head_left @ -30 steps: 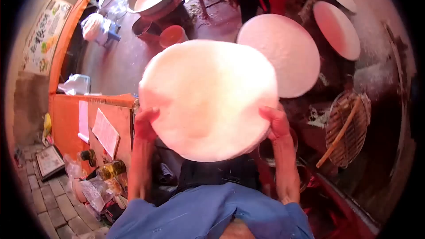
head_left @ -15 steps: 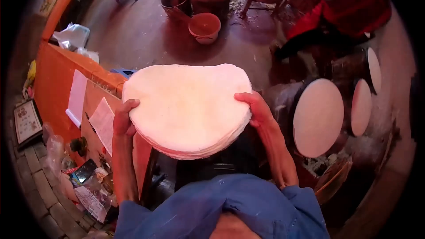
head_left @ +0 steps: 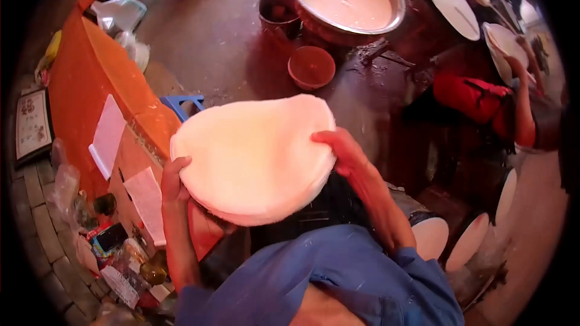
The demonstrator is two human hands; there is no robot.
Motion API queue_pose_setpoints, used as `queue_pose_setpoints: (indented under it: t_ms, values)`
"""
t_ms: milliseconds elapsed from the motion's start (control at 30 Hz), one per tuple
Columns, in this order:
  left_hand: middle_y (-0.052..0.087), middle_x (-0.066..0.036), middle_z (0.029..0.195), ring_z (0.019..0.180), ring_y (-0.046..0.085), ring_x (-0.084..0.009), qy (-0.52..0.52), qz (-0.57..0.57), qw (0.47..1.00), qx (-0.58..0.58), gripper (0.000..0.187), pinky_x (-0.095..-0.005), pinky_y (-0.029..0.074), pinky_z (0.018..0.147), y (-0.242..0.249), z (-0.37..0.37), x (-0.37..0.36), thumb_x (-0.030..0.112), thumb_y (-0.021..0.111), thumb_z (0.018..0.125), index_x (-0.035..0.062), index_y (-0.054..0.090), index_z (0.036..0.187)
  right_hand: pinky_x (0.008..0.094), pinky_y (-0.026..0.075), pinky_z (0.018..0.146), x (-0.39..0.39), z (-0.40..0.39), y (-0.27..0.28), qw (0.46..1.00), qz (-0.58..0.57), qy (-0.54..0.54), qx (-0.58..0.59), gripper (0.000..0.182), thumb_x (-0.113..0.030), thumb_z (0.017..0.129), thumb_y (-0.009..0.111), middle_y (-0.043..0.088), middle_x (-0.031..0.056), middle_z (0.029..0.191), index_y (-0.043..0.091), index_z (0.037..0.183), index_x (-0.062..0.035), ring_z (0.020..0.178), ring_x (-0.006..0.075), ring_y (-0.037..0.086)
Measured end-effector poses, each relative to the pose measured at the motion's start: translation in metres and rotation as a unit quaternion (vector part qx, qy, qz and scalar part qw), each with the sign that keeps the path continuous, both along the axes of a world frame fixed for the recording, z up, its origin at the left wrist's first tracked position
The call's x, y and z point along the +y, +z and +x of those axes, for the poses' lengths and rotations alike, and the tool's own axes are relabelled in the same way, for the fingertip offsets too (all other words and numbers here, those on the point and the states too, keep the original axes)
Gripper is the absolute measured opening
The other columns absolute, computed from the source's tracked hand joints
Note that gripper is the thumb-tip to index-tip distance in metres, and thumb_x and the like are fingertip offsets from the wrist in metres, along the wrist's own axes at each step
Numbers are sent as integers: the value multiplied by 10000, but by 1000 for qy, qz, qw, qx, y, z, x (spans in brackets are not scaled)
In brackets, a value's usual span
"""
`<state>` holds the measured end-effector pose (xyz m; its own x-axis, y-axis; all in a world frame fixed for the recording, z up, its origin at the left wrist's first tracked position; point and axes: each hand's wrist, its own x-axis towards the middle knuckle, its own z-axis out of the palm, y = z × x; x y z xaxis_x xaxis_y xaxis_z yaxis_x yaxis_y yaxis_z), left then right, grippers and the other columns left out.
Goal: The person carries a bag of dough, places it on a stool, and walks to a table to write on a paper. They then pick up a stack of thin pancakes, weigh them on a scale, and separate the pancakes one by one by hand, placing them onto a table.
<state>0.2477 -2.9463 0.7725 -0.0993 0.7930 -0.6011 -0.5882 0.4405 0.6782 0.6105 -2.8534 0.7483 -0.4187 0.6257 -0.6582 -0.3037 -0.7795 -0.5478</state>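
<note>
A thick stack of thin, round white sheets [head_left: 251,157], like rice sheets or flatbreads, is held up before my chest. Its far edge dips and the right part bends upward. My left hand [head_left: 174,180] grips the left rim, thumb on top and fingers underneath, largely hidden. At the right rim, my right hand [head_left: 347,152] clasps the stack the same way. Beyond it, a red-brown bucket [head_left: 311,68] stands on the floor near a wide metal basin [head_left: 396,17] of white liquid.
An orange counter [head_left: 75,108] with papers [head_left: 146,202] runs along my left. Low blue stool legs [head_left: 181,104] poke out beyond the stack. Round white-topped drums [head_left: 430,235] stand at right. Another person's arm [head_left: 524,111] reaches toward a pale disc [head_left: 501,45].
My view has swung to the right, bringing the basin and the other person's arm further in. Both hands keep hold of the stack, whose right side now curls up more.
</note>
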Motion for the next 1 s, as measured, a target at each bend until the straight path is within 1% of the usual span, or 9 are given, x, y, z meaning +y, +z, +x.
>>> queue_pose_setpoints:
  t_ms: [33,133,233,267,400,567,700,800,1000]
  values:
    - [541,-220,1280,1142,567,-324,16,-20,1000,2,619,-385,456,1004,1,-5,0,146,575,789,-57,402,1348,371,506,899,21,-3,1,998,-42,42,-6,422,-120,827,601,650,187,1074,548,1160,134,961,279,651]
    - [547,-206,1276,1143,563,-322,69,-21,997,-2,607,-396,428,1027,4,-14,28,152,565,794,-52,412,1345,363,518,879,75,-29,15,997,-28,67,-2,418,-115,829,608,650,183,1063,548,1164,128,950,272,655]
    - [547,-202,1281,1148,558,-317,103,-39,994,9,594,-387,426,1023,9,-38,65,171,547,805,-53,421,1341,364,536,847,129,-67,-4,993,-49,106,-11,383,-93,830,614,653,180,1061,566,1145,120,934,263,661]
    - [551,-194,1282,1156,552,-320,161,-52,986,6,597,-386,413,1034,20,-32,80,180,548,805,-53,426,1340,367,540,842,149,-79,-11,991,-50,119,-18,376,-87,829,616,653,180,1063,570,1140,120,932,262,662]
    - [549,-187,1279,1143,559,-315,101,-57,993,-4,605,-393,421,1028,-18,-123,134,146,582,782,-42,437,1339,364,523,805,214,-142,-22,994,-36,101,-1,382,-112,814,623,662,179,1032,599,1111,127,912,252,654]
    - [493,-193,1327,1208,501,-331,94,-18,995,4,686,-414,420,1036,2,-196,268,113,567,759,-25,345,1393,372,516,841,317,-224,0,996,-47,73,-18,417,-105,825,616,644,186,1079,563,1161,137,952,267,642]
    - [509,-191,1305,1183,524,-336,62,41,997,11,690,-414,429,1024,27,-243,378,97,585,742,-30,358,1382,363,521,817,397,-265,21,999,-26,41,-21,407,-102,825,609,649,186,1058,570,1159,127,922,261,649]
    - [512,-200,1309,1183,523,-351,9,42,999,27,684,-425,421,1038,25,-280,455,130,570,745,-25,369,1380,351,523,794,456,-288,27,1000,-16,13,-22,398,-111,825,607,657,176,1041,582,1150,117,914,249,650]
    - [528,-210,1289,1167,533,-363,-31,10,999,27,673,-448,427,1029,8,-337,611,134,587,740,-46,391,1358,360,527,851,597,-327,-18,1000,-23,13,-2,390,-77,815,630,653,165,1075,584,1154,110,939,246,652]
